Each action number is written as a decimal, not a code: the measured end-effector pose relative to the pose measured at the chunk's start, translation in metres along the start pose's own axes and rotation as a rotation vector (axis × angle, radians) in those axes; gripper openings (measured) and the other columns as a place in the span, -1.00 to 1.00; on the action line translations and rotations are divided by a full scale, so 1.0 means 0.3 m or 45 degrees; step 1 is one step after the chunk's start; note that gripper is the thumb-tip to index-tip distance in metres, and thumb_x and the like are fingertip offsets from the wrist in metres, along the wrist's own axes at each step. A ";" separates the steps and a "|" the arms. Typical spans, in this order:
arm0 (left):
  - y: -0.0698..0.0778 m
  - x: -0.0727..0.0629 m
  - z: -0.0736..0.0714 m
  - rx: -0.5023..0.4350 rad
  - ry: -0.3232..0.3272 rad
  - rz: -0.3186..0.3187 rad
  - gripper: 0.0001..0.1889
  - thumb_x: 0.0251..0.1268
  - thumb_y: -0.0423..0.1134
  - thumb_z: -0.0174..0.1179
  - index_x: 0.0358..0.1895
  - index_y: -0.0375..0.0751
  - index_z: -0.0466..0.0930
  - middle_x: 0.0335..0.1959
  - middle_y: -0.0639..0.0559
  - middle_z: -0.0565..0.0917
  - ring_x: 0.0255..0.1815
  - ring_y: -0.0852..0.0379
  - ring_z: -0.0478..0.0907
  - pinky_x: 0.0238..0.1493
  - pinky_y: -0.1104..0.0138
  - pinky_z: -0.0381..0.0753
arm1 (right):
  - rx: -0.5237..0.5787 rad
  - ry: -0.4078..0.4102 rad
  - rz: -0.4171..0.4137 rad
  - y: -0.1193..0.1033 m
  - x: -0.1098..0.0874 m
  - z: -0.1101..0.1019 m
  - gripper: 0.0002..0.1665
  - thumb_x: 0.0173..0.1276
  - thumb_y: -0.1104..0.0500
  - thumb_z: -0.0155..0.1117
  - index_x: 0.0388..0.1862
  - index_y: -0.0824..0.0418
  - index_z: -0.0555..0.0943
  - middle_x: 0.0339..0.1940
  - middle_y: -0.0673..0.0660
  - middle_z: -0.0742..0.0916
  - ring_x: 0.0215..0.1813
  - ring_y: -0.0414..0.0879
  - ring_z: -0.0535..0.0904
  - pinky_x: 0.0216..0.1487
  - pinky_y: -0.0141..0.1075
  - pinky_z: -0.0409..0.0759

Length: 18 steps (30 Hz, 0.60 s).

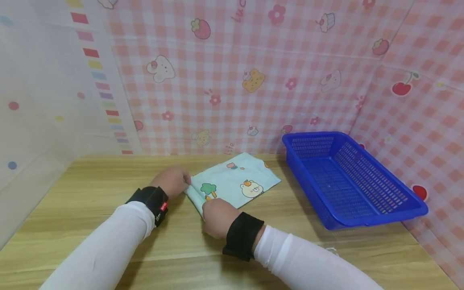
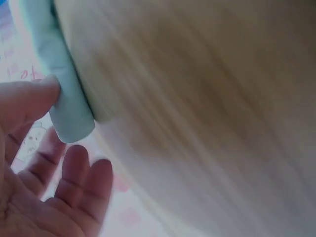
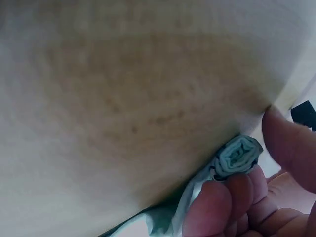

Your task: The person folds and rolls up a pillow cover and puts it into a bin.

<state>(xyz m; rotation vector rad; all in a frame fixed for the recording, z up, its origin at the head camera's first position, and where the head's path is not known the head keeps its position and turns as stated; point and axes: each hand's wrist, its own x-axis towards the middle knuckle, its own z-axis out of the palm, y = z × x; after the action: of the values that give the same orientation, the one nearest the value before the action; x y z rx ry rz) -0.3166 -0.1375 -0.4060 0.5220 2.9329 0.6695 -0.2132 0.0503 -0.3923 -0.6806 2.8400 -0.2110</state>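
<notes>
From my end, the pale blue-green cloth (image 1: 235, 177) lies mid-table, its far corner reaching about where the wood meets the pink checked backdrop (image 1: 224, 48). I see only a narrow strip of wood between the cloth's right corner and the left wall of the blue basket (image 1: 304, 173), so the right side is tight. The basket's far right side sits close against the checked hanging. More wooden table (image 1: 174, 249) shows to the left and on the near side between the sleeves.

The cloth's near left edge is rolled into a tube. My left hand (image 1: 172, 181) pinches its left end, thumb on the roll, the other visible fingers spread loosely below. My right hand (image 1: 219, 217) holds the near end, fingers curled against it; from the right wrist I see the spiral of the rolled end (image 3: 239, 155), with the thumb just beside it.

The right hand covers the cloth's near corner in the head view, and I can't make out the left index fingertip behind the roll. Both wrist views are blurred over the wood and catch only part of the cloth. The white sleeves run off the near edge of the head view.
</notes>
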 end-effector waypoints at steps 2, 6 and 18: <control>0.004 -0.008 0.004 0.080 0.039 0.068 -0.82 0.34 -0.43 0.22 -0.24 -0.21 0.83 -0.17 -0.09 0.78 -0.16 -0.02 0.64 -0.02 0.07 0.68 | -0.009 -0.004 0.003 0.002 0.000 0.002 -0.88 0.38 0.20 0.39 -0.31 0.18 0.62 -0.50 -0.02 0.56 -0.44 -0.16 0.45 -0.36 -0.35 0.44; 0.001 -0.028 0.007 0.227 0.071 0.219 -0.74 0.24 -0.54 0.22 -0.24 -0.19 0.87 -0.13 -0.09 0.79 -0.08 -0.04 0.70 0.05 0.05 0.73 | -0.021 -0.011 0.008 0.006 0.000 0.001 -0.95 0.42 0.24 0.33 -0.24 0.20 0.63 -0.47 0.00 0.57 -0.43 -0.14 0.45 -0.35 -0.36 0.44; -0.002 -0.055 -0.007 0.299 0.039 0.300 -0.78 0.28 -0.52 0.28 -0.15 -0.19 0.83 -0.04 -0.10 0.76 0.04 -0.08 0.72 0.16 0.06 0.70 | 0.052 -0.030 0.051 0.018 0.010 0.007 -0.91 0.37 0.25 0.37 -0.21 0.22 0.62 -0.46 0.02 0.58 -0.43 -0.12 0.47 -0.35 -0.34 0.46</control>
<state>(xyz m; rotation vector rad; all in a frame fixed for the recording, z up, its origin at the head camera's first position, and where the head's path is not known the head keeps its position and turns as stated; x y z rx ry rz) -0.3016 -0.1446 -0.4043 0.8984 3.0248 0.3548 -0.2176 0.0535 -0.3957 -0.6137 2.8159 -0.2522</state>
